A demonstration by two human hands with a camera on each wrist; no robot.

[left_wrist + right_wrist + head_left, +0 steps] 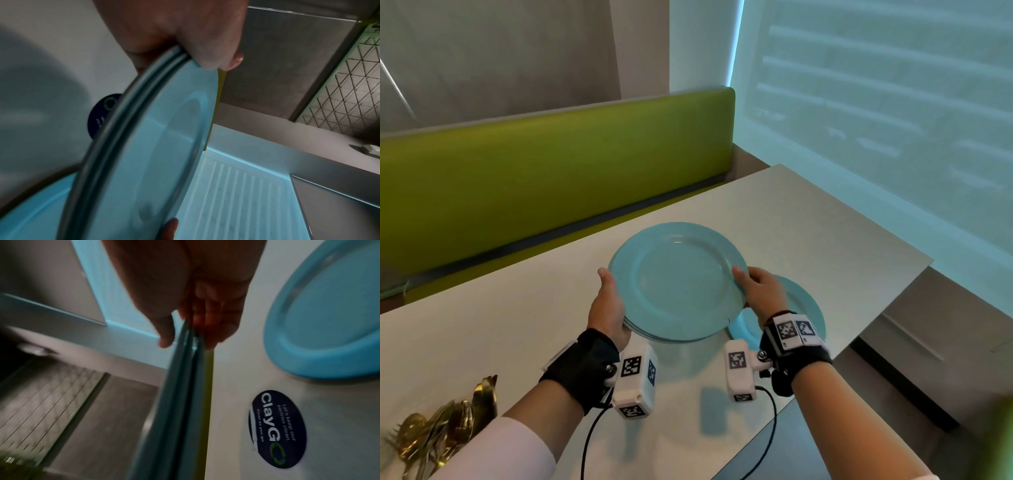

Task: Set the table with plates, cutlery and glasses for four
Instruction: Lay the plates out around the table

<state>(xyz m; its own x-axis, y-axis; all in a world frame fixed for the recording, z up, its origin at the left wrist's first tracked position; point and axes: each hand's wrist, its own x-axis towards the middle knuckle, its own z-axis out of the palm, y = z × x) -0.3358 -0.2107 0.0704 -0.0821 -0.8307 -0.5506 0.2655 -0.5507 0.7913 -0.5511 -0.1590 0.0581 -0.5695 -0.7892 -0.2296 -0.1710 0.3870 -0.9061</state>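
Both hands (607,308) grip round, glossy, seemingly stacked blue plates (676,279).

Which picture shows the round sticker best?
The right wrist view: the whole sticker lies bare on the table, lettering visible. The left wrist view shows part, behind the held plates. The head view hides it.

left hand (607,308): centre of the head view, thumb on top of the plate stack (676,281), fingers beneath its left rim.
right hand (762,294): right of centre, thumb over the opposite rim, fingers under.
forearms: reaching up from the lower frame, black wrist straps.
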